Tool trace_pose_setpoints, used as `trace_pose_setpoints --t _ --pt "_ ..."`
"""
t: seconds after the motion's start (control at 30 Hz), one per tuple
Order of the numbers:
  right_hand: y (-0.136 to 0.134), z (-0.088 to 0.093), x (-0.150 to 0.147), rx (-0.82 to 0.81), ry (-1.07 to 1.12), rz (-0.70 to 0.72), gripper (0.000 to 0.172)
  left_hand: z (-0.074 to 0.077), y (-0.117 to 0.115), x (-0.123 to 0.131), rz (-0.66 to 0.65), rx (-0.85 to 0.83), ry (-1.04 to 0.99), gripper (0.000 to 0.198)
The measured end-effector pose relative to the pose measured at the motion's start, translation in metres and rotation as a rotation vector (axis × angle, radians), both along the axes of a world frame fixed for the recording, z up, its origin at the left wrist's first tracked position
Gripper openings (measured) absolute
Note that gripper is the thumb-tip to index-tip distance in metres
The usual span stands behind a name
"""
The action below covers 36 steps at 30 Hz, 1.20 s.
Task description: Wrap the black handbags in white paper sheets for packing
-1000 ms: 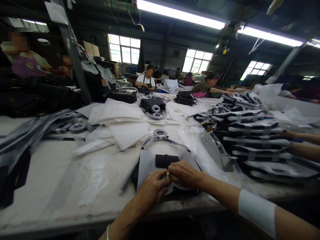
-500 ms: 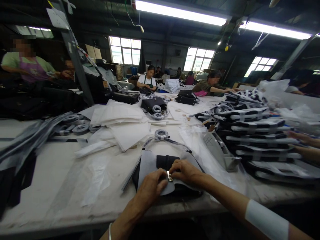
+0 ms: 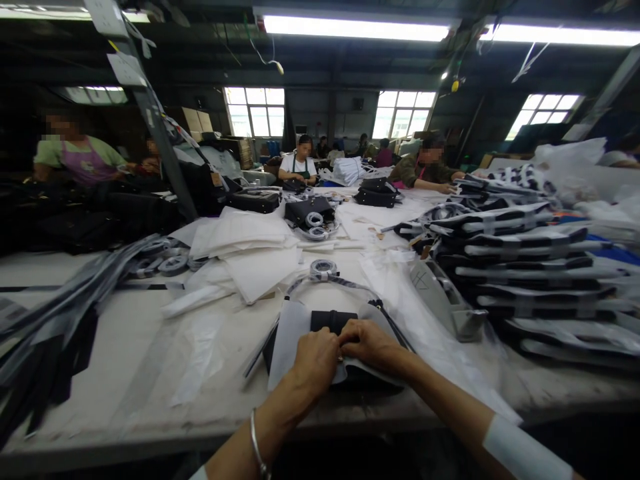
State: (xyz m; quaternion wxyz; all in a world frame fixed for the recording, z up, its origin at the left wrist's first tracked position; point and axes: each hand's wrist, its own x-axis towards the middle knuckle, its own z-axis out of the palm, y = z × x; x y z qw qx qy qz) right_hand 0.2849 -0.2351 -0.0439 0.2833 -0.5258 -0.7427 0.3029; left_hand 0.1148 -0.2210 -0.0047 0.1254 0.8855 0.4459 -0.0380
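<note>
A black handbag [image 3: 333, 322] wrapped in grey-white sheet [image 3: 290, 333] lies at the near edge of the table [image 3: 115, 347]. My left hand [image 3: 316, 361] and my right hand [image 3: 369, 344] meet over its front, fingers curled and pressed together on the bag's flap where a small metal clasp sat; the clasp is hidden under the fingers now. A coiled strap [image 3: 323, 270] lies just beyond the bag.
A tall stack of wrapped black bags [image 3: 530, 267] fills the right side. White sheets [image 3: 250, 250] and clear plastic [image 3: 195, 353] lie on the table's left and middle, strap coils [image 3: 173, 265] further left. Several people work at the far end and at the left.
My hands have closed together over the metal clasp, which showed between the fingers before. The view has tilted up slightly. Another person's arms at the right stack have left the view.
</note>
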Motion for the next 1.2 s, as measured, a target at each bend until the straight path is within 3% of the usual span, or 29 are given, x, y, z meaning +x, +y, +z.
trace_pose_setpoints --t 0.27,0.5,0.63,0.87,1.0,1.2 --pt "-0.002 -0.009 0.000 0.060 -0.009 -0.054 0.016 0.003 0.001 0.022 -0.031 0.030 0.179 0.017" --pt "-0.004 -0.015 -0.004 0.083 -0.008 -0.120 0.028 -0.008 -0.003 0.024 -0.011 0.075 0.134 0.021" --pt "-0.007 -0.011 -0.005 0.071 0.018 -0.170 0.036 -0.014 -0.001 0.012 0.040 0.101 0.025 0.016" --pt "-0.011 -0.003 -0.006 0.041 0.017 -0.340 0.024 -0.026 0.013 -0.014 0.113 0.037 -0.328 0.012" --pt "-0.013 0.007 -0.007 -0.016 -0.026 -0.327 0.019 -0.032 0.014 -0.022 0.093 -0.022 -0.531 0.017" --pt "-0.015 0.026 -0.007 -0.230 -0.131 -0.243 0.016 -0.041 0.010 -0.028 -0.003 -0.115 -0.668 0.042"
